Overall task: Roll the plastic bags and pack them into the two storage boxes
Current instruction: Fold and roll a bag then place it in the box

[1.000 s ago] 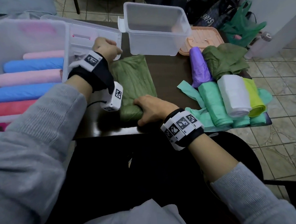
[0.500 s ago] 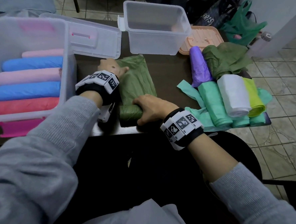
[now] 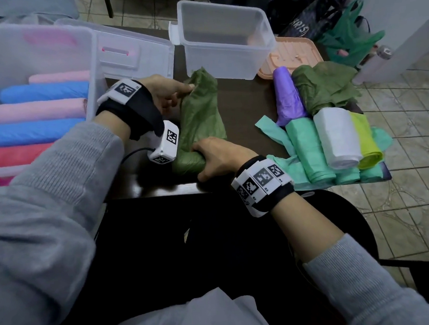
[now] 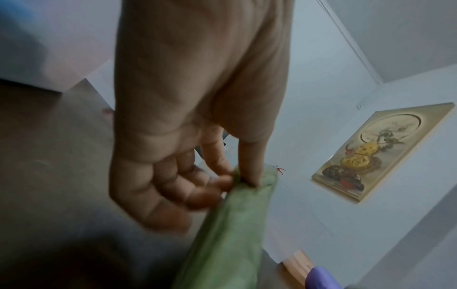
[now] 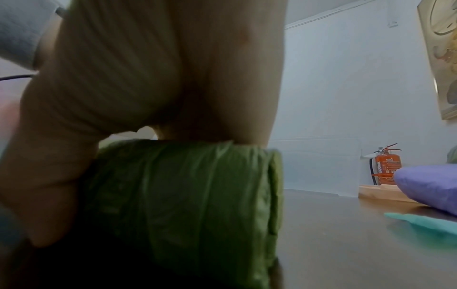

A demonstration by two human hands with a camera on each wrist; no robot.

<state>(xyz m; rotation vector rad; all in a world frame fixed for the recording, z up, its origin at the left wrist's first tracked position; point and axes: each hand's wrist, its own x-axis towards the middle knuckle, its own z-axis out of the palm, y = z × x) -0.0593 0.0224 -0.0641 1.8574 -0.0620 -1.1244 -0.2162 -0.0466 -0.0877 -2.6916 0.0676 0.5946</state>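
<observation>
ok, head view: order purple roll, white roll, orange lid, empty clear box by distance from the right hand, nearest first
From the right hand, which grips the green bag's rolled end:
1. Purple roll: to its right, a little farther back.
2. White roll: farther right, in the row of rolls near the table's front edge.
3. Empty clear box and orange lid: both at the back of the table; too close to call.

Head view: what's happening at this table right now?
A person is rolling a dark green bag on the table. The right hand grips the rolled end nearest the person, while the left hand pinches the far edge, lifting it. The left storage box holds pink, blue and red rolls; the other box looks empty.
</observation>
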